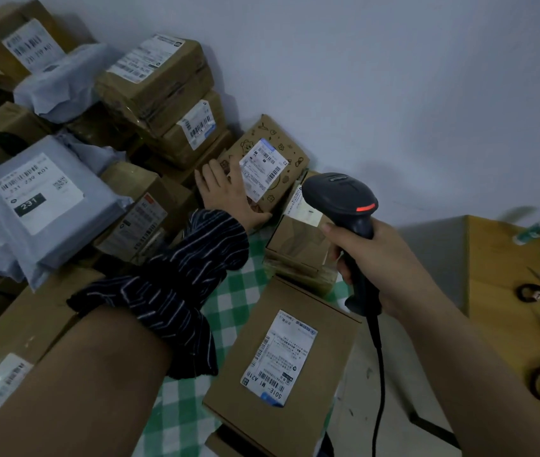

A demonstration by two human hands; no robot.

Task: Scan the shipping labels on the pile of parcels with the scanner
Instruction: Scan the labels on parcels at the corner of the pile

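left grip [229,192]: flat, fingers straight, arm outstretched | right grip [377,268]: fingers curled closed

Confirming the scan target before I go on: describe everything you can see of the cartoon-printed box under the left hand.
The cartoon-printed box is brown cardboard with dark doodle drawings, tilted label-side up at the right end of the pile, near the white wall. A white shipping label with barcodes covers its middle. The left hand rests on its left part with straight fingers. The scanner in the right hand points toward it.

Dim, bluish light throughout. Plain pale wall [393,77] behind, green-checked cloth [239,291] underneath, wooden table [499,258] off right.
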